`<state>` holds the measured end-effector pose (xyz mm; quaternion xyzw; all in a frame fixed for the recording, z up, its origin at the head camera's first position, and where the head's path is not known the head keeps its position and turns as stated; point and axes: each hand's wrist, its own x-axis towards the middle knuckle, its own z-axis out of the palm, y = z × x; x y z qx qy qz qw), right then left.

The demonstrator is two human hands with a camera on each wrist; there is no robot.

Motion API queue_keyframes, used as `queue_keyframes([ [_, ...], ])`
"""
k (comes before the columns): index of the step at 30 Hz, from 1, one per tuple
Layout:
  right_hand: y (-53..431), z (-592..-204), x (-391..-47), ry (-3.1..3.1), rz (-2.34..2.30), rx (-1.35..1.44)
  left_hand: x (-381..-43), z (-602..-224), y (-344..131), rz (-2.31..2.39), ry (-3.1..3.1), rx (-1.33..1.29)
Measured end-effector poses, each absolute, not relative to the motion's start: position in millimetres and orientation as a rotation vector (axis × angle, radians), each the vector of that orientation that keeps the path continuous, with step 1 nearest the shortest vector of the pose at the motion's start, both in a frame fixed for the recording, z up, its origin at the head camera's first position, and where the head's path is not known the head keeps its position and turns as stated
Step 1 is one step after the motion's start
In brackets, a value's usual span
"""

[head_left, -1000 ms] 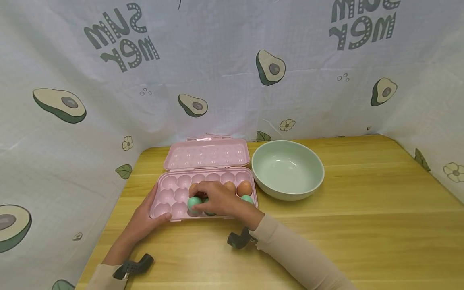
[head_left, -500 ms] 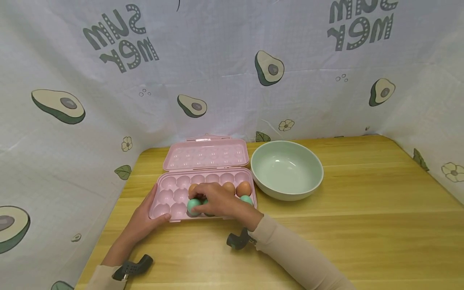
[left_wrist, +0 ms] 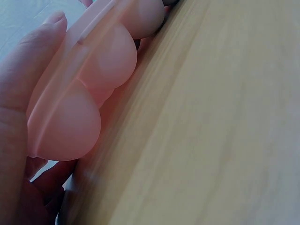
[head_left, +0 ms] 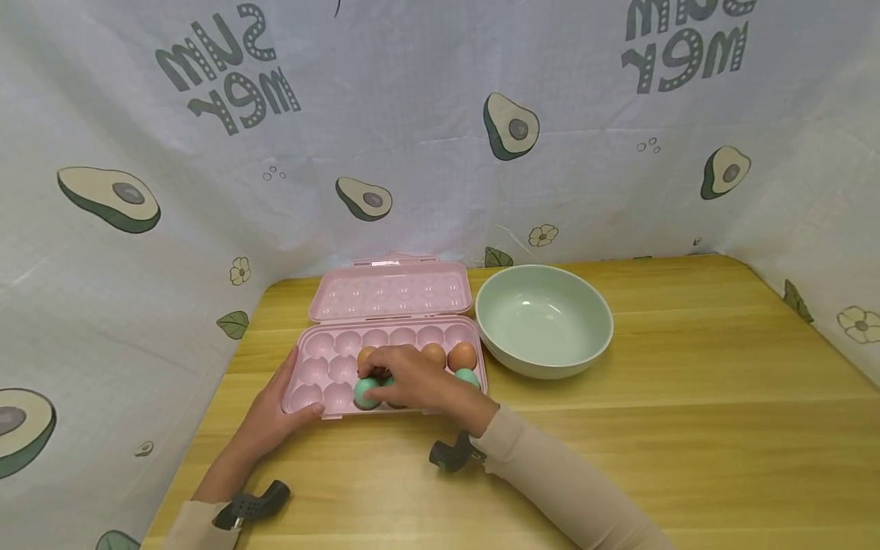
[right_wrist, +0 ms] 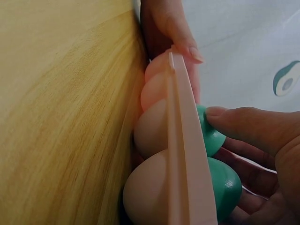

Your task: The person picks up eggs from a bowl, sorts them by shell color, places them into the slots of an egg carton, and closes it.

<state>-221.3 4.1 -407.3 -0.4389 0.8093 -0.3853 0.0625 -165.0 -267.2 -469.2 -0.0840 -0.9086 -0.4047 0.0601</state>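
Note:
A pink egg carton (head_left: 338,396) lies open on the wooden table, its lid (head_left: 392,294) folded back. My left hand (head_left: 271,416) grips the carton's left end, thumb over the front rim and other fingers along the side. Over the front row, my right hand (head_left: 419,382) pinches a green egg (head_left: 365,393) seated in the third cup from the left. Another green egg (right_wrist: 227,187) sits beside it in the right wrist view. Brown eggs (head_left: 463,357) fill part of the middle row, partly hidden behind my right hand. A further green egg (head_left: 467,376) shows past the wrist.
Close against the carton's right end stands a pale green bowl (head_left: 546,373). Behind the wooden table (head_left: 687,428) hangs a white cloth (head_left: 440,130) printed with avocados; it also covers both sides.
The green egg in my right fingers has come down slightly into its cup. My left hand stays on the carton, and the bowl has not moved.

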Motion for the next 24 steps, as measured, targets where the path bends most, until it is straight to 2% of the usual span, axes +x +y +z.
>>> queue_keyframes([
  [24,7.3,-404.2,-223.5,2.372,-1.261,-1.319,-166.1,-469.6,-267.7,-1.242,-2.731,-0.270],
])
